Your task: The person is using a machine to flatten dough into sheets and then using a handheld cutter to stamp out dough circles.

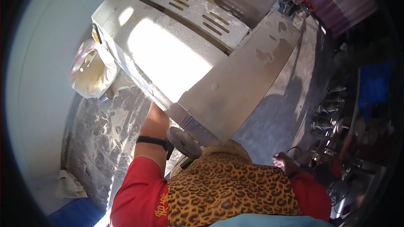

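Observation:
A large metal machine (233,85) with a slotted metal guard (192,9) on top stands right before me. Its front housing is hidden in part by bright glare. My left forearm, with a black wristband (151,141), reaches under the machine's left edge, and the hand itself is out of view behind it. Close by that wrist is a round grey metal handwheel (184,142). My right hand (279,160) hangs low at my right side, apart from the machine. It is small and blurred; its fingers look curled, and no held thing can be made out.
Left of the machine, an open white bag (91,75) holds something pale and powdery. White streaks cover the dark surface (104,129) below it. A crumpled cloth or paper (71,185) lies near the wall. Metal fittings (325,116) line the right side, beyond the grey floor (268,123).

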